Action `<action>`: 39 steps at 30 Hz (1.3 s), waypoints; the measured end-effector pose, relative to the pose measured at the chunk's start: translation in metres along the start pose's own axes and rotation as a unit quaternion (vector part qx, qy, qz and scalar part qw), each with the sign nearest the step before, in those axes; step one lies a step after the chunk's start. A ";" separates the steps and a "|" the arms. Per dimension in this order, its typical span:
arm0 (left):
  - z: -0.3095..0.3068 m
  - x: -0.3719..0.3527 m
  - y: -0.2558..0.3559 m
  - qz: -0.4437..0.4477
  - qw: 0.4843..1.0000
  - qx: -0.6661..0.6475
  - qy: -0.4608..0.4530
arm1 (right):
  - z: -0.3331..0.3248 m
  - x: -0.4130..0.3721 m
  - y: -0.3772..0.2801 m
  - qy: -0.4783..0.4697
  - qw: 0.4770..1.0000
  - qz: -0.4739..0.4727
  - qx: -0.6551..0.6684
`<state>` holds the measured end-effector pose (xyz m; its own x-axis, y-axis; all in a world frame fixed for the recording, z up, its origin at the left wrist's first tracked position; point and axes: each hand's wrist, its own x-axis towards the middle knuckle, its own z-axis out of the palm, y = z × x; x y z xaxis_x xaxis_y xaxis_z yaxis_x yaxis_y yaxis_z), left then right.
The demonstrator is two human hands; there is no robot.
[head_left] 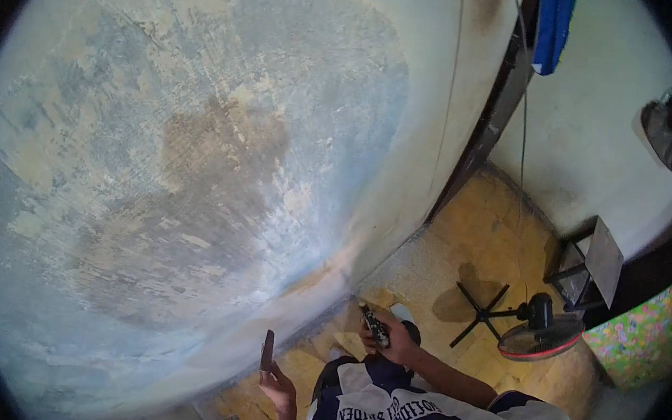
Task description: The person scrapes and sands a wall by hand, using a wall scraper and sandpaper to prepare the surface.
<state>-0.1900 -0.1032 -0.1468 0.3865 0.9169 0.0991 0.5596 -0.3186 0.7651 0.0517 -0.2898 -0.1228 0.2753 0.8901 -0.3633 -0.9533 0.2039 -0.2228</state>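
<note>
Toward the bottom, my left hand [279,389] is closed around the lower end of a flat brown scraper-like blade [267,351], which points upward near the base of the wall. My right hand [398,343], in front of my lap, grips a dark object with pale smears [375,326]; its kind cannot be made out. The wall [222,154] fills the left of the view. Its large grey-blue patch is rough and streaked, with a brownish area in the middle. Both held things are apart from that patch.
A black fan with a red rim [541,337] stands on the yellowish tiled floor [460,243] to the right, near a small dark-framed table [601,266]. Flowered cloth [642,337] shows at far right. A cable [524,138] hangs near a blue item [553,34].
</note>
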 end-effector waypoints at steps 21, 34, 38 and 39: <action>-0.039 0.034 0.005 0.056 0.998 -0.002 -0.025 | 0.094 0.083 -0.022 0.154 0.971 -0.160 -0.091; -0.032 0.050 0.029 0.095 0.994 0.040 -0.041 | 0.101 0.068 -0.032 0.138 0.978 -0.144 -0.056; -0.030 0.052 0.044 0.167 0.985 -0.036 -0.007 | 0.126 0.051 -0.035 0.106 0.978 -0.148 -0.103; -0.025 0.055 0.022 0.132 0.991 -0.025 -0.023 | 0.129 0.066 -0.049 0.150 0.969 -0.180 -0.081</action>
<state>-0.1747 -0.0535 -0.1085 0.5480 0.7913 0.2711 0.3982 -0.5318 0.7474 0.1006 -0.1887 -0.0195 0.6336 0.6093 -0.4768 -0.7631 0.3906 -0.5149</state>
